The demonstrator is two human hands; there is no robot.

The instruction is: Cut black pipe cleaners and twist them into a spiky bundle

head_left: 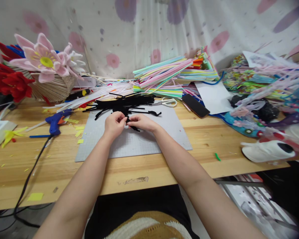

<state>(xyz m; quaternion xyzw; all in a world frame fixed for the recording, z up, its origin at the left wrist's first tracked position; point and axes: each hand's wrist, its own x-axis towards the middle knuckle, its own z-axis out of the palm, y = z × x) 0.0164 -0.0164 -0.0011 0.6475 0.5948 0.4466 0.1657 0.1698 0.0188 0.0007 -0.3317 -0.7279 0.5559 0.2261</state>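
Observation:
Both hands meet over a grey cutting mat (149, 142) at the middle of the table. My left hand (115, 124) is closed in a pinch, and my right hand (142, 122) pinches close beside it. Between the fingertips is a black pipe cleaner (134, 128), whose end sticks out below the right fingers; most of it is hidden. Just beyond the hands lies a pile of black pipe cleaners (124, 101), with a curled black piece (155, 113) at its right. White-handled scissors (168, 102) rest behind that piece.
A blue glue gun (55, 123) with its cord lies left, among yellow scraps. Pink fabric-like flowers (46, 61) stand at the back left. Colored pipe cleaners (164, 74) are heaped at the back. A black phone (195, 105) and a white shoe-shaped object (266, 151) lie right.

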